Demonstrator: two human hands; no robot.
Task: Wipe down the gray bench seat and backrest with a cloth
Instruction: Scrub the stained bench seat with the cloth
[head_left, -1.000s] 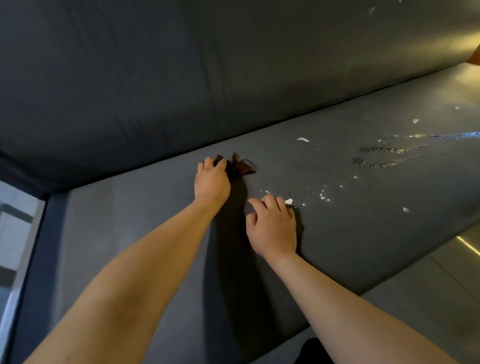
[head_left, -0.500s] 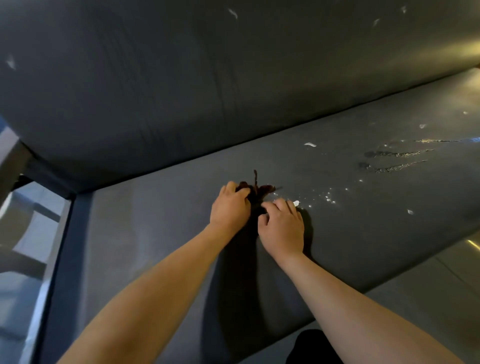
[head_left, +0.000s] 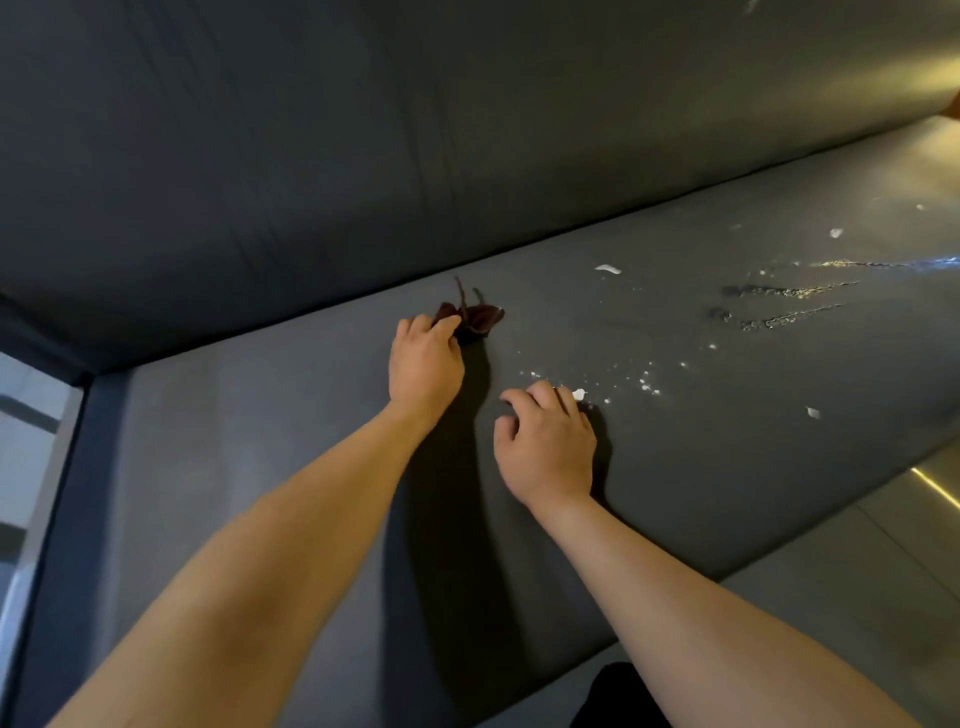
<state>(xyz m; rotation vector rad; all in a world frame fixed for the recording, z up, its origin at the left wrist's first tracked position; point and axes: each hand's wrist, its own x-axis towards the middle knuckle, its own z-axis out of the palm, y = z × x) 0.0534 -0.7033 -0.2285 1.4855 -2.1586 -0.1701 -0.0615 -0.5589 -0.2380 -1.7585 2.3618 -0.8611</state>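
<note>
The left hand (head_left: 426, 364) clamps a bunched cloth (head_left: 480, 318) against the seat (head_left: 260, 441), close under the backrest (head_left: 363, 156), while the right hand (head_left: 548, 447) rests beside it with bent fingers holding nothing (their tips on the fabric). To wipe well, I judge the cloth should be spread flatter and drawn rightward in long overlapping strokes, gathering debris rather than scattering it. Counted: one cloth, two hands, four larger white scraps (head_left: 608, 268) amid many specks, and three wet streaks (head_left: 795, 292).
</note>
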